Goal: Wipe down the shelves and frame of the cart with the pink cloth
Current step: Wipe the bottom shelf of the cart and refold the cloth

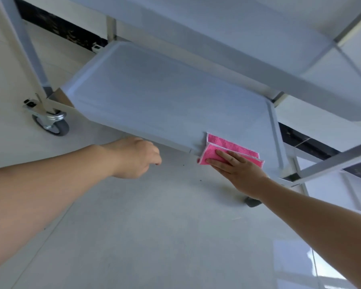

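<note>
1. On the bottom shelf [165, 97] of the cart [313, 86], near its front right corner, lay the pink cloth [233, 150], folded in layers with a pale edging, its near edge hanging just past the shelf's front lip.
2. The right hand [236, 167] pressed flat on the cloth, fingers [225, 157] straight and spread over the pink fabric, nothing curled around it.
3. The left hand [138, 157] sat at the front edge of the same shelf, well to the left of the cloth, its fingers curled under the lip; whether they actually gripped the edge could not be told.
4. Both bare forearms reached in from the lower corners of the view.
5. The shelf was a pale, shallow tray with a raised rim, and a second shelf [248, 38] of the same kind ran above it.
6. Metal frame posts [27, 44] stood at the corners, and a slanted bar [331, 163] crossed at the right.
7. A grey caster wheel [54, 124] with a metal bracket stood on the floor [154, 226] under the left post, and part of another wheel [251, 202] showed behind the right wrist.
8. The floor was light, glossy tile with a few dark specks near the hands.
</note>
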### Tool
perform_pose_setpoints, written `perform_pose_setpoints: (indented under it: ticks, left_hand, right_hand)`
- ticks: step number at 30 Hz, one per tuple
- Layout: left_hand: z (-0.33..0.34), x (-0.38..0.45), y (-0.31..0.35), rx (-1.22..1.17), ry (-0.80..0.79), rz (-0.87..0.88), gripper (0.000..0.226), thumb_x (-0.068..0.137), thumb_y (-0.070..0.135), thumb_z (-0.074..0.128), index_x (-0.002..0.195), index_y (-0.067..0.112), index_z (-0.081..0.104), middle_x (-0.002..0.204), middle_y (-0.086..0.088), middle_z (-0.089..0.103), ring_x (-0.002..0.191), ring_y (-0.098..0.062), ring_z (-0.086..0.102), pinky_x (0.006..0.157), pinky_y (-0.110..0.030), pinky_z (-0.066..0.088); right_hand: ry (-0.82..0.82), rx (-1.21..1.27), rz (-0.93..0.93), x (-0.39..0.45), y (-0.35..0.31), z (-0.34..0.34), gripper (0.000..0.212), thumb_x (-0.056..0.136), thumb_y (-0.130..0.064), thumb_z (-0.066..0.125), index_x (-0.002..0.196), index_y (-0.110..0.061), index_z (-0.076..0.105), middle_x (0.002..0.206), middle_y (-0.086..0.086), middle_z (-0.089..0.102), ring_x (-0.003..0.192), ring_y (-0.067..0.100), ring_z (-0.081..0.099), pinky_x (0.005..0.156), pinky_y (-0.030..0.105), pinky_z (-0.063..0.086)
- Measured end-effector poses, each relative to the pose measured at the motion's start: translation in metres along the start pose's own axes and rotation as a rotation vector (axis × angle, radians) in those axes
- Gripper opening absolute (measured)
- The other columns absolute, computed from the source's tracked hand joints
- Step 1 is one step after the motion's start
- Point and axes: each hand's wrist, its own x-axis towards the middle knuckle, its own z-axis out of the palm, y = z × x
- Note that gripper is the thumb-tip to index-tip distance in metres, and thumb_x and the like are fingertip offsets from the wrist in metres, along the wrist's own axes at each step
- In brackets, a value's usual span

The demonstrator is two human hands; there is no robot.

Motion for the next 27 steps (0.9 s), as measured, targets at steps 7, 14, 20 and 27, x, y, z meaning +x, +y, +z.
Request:
perform_pose_setpoints:
  ticks: [7,14,20,27]
  left_hand:
    - [-0.005,0.032,0.032,-0.007,0.054,0.049,0.051,0.092,0.015,0.034,0.141,0.03,0.032,0.142,0.011,0.041,0.127,-0.012,0.04,0.101,-0.024,0.028]
    - [-0.014,0.049,0.05,-0.053,0.072,0.107,0.049,0.091,0.013,0.036,0.137,0.027,0.039,0.136,0.009,0.048,0.123,-0.014,0.044,0.102,-0.028,0.034]
    - [-0.021,0.064,0.061,-0.07,0.139,0.171,0.046,0.09,0.012,0.038,0.132,0.025,0.045,0.132,0.008,0.052,0.119,-0.015,0.047,0.099,-0.028,0.036]
    - [-0.051,0.092,0.094,-0.15,0.314,0.232,0.041,0.09,0.022,0.044,0.131,0.024,0.048,0.13,0.004,0.054,0.119,-0.018,0.049,0.096,-0.031,0.04]
  right_hand:
    - [-0.199,0.033,0.07,-0.074,0.011,0.032,0.088,0.064,-0.038,0.077,0.139,-0.011,0.04,0.153,-0.002,0.026,0.14,0.035,0.018,0.117,0.05,0.009]
    - [-0.041,0.205,0.234,-0.127,0.015,0.051,0.066,0.055,-0.004,0.081,0.117,-0.02,0.066,0.131,-0.009,0.057,0.12,0.032,0.054,0.077,0.056,0.053]
    - [-0.039,0.257,0.232,-0.137,0.018,0.032,0.049,0.055,-0.002,0.08,0.101,-0.019,0.073,0.13,-0.005,0.059,0.111,0.032,0.06,0.085,0.052,0.053]
    - [0.092,0.62,0.399,-0.158,0.041,-0.025,0.059,0.06,0.015,0.074,0.111,-0.014,0.066,0.135,0.013,0.052,0.094,0.03,0.065,0.065,0.041,0.059]
